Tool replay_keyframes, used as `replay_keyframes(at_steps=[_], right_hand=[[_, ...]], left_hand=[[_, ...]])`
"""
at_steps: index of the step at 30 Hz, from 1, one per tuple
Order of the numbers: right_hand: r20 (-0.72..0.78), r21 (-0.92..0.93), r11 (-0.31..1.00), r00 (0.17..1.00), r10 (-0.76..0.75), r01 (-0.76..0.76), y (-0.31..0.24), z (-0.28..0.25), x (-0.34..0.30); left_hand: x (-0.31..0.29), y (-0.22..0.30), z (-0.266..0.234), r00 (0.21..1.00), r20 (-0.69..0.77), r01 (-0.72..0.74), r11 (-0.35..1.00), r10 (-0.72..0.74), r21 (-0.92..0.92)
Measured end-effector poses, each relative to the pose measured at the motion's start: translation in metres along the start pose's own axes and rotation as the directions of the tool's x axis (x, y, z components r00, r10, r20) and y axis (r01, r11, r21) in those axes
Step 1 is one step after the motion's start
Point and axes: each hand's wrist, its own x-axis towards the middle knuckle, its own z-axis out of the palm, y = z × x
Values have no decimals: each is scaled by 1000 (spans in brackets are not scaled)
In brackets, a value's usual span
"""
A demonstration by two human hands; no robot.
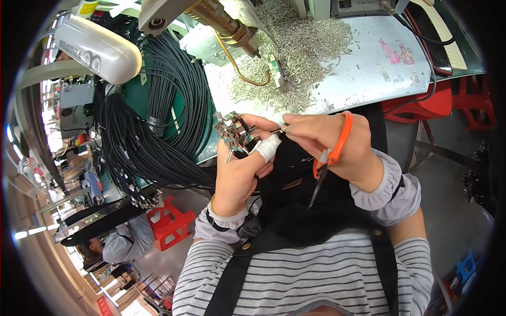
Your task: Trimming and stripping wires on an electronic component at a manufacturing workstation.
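Item one: the left hand [234, 174] held a bunch of small silver metal connectors with coloured wires [232, 131], its fingers curled around it in front of the near edge of the pale worktop [363, 79]. Its thumb wore a white tape wrapping [269, 147].

Item two: the right hand [329, 130] had thumb and forefinger clamped together on a small metal-ended piece [283, 128], just beside the taped thumb. Its exact form was too small to tell.

Findings on risk: the pinch was narrow, so a slight slip could have dropped the piece onto the black cloth apron [287, 210] or the heap of tiny silver metal cylinders [316, 47], where it would be hard to pick out. The tape probably dulled the thumb's feel, making a slip likelier.

Orange-handled scissors with dark blades [333, 156] hung from the right hand, pointing down towards the apron; a turn of the wrist could have snagged cloth or pricked the left forearm. Crowding within the bunch could have bent or tangled the wires. The thick loops of black cable [142, 142] extended towards the left wrist; a catch there could have jerked the hand.
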Motion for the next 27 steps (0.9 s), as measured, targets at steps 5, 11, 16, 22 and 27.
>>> replay_keyframes(at_steps=[5, 11, 16, 22, 27], right_hand=[[20, 183, 980, 997, 74, -76, 2, 0, 0], [76, 263, 941, 977, 200, -213, -1, -2, 1], [35, 146, 970, 981, 191, -194, -5, -1, -5], [-5, 137, 965, 974, 227, -224, -10, 8, -11], [-91, 229, 944, 960, 264, -238, -9, 13, -13]], left_hand=[[1, -2, 0, 998, -57, 3, 989, 5, 145], [5, -2, 1, 991, -18, 131, 989, -132, -66], [5, -5, 4, 983, -17, 182, 977, -185, -110], [-1, -10, 6, 1000, 10, -1, 999, 0, 38], [2, -13, 12, 992, -110, -50, 988, 66, 145]])
